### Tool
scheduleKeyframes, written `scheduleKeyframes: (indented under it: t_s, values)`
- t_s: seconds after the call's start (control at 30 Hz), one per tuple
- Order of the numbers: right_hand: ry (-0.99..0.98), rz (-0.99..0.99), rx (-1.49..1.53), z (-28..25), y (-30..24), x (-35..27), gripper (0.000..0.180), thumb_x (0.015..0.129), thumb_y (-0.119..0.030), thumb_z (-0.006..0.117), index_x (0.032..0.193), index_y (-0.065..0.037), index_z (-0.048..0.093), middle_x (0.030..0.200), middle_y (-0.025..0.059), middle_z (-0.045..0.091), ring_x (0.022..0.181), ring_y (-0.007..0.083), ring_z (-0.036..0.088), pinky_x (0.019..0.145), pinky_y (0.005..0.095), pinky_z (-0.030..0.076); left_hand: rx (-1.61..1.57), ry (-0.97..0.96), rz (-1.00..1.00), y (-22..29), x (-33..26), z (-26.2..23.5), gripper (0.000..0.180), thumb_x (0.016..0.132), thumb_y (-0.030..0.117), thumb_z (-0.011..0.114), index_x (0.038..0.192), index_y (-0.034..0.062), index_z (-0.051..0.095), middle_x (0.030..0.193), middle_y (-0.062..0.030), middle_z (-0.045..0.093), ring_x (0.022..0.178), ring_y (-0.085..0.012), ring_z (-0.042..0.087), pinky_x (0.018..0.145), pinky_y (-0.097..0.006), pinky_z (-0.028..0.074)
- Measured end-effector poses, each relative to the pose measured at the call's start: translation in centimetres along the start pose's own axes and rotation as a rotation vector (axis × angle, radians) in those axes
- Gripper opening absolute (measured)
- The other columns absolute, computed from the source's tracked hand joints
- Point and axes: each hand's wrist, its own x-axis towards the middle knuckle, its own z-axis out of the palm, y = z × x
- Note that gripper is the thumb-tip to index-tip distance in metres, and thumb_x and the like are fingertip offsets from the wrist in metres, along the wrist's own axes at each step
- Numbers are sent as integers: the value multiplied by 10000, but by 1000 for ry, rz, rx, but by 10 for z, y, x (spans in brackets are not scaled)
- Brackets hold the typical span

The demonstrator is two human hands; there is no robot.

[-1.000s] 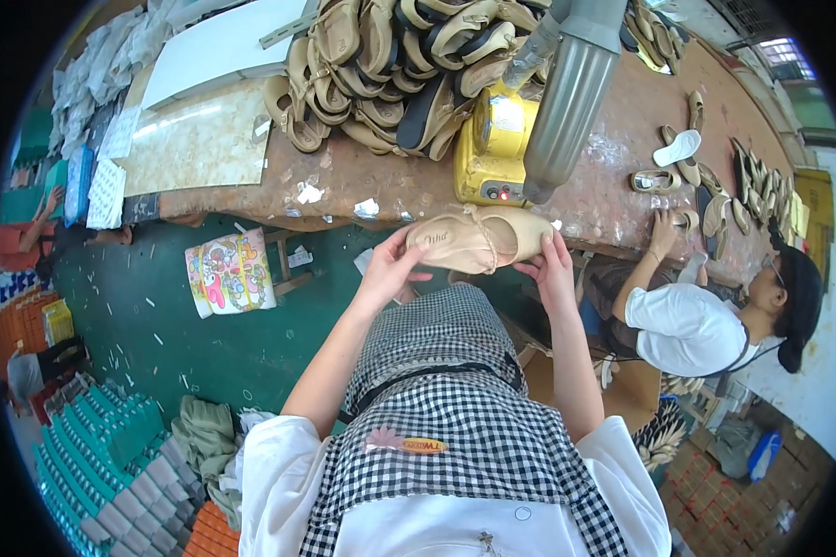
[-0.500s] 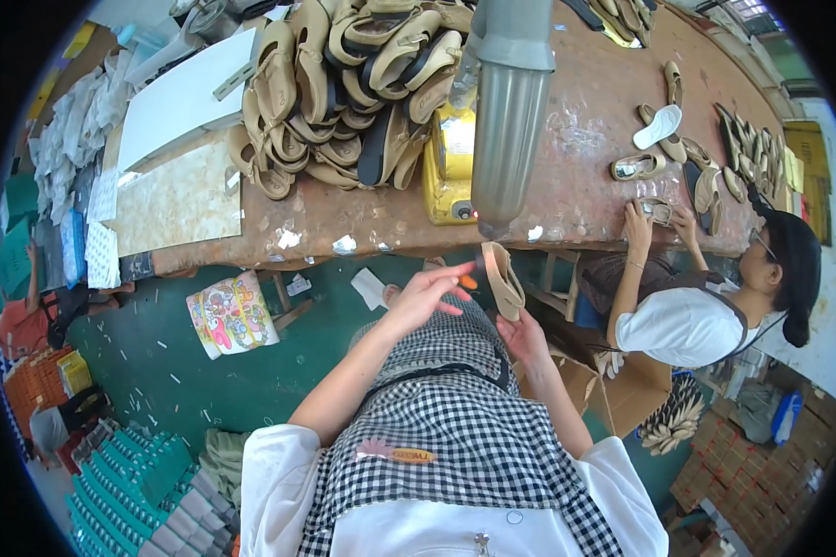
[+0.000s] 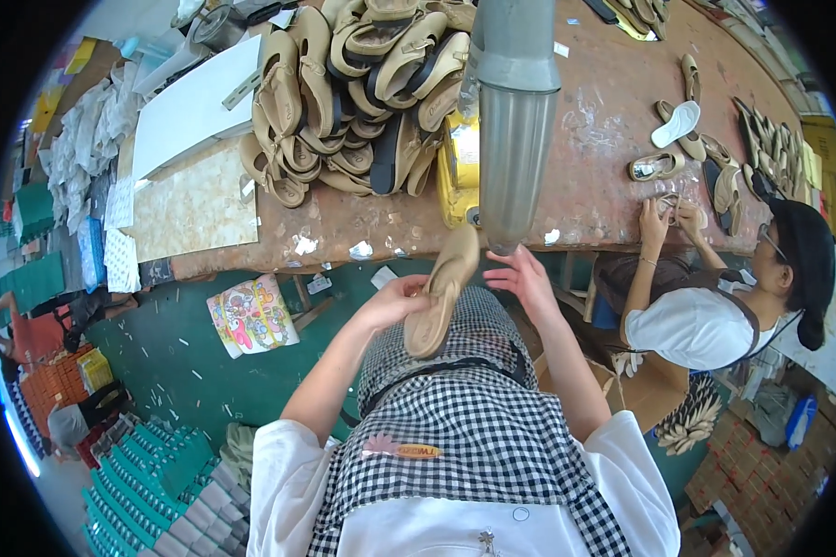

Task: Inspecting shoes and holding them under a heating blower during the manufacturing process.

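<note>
A tan sandal (image 3: 428, 330) hangs in front of my apron, its strap end up and its footbed facing me. My left hand (image 3: 401, 302) grips it by the side edge. Beside it on the right, my right hand (image 3: 527, 281) is empty, with fingers apart, just below the tip of a grey tube (image 3: 511, 158) that hangs over the table edge. Behind the sandal stands a yellow machine (image 3: 460, 172), partly hidden by the tube. Left of that machine, many similar tan sandals (image 3: 316, 84) are heaped on the table.
The brown worktable (image 3: 604, 200) spans the far side. At right, a co-worker (image 3: 692, 320) in a black cap handles a shoe near other sandals (image 3: 658, 167). A cardboard box (image 3: 655, 390) stands by my right arm; a patterned stool (image 3: 254, 314) is at left.
The sandal has passed from my right hand to my left and moved lower left, turning its footbed toward me. My right hand has let go and risen toward the tube.
</note>
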Motion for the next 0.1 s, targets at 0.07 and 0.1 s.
scheduleKeyframes:
  t_s: [0.07,0.1]
  values:
    - [24,-41,-155,-21,9,3,457,940,-330,396,1267,-12,373,1102,145,557,861,228,615,738,316,514,-412,90,-45,-18,6,7,501,807,114,613,1248,-14,411,1030,-82,575,889,-140,573,782,-240,465]
    - [41,-29,-255,-29,12,3,480,941,-330,390,1304,-19,343,1160,152,533,875,240,612,762,325,512,-480,93,-46,-23,11,12,485,812,164,629,1228,7,433,1043,-66,574,919,-145,580,782,-260,478]
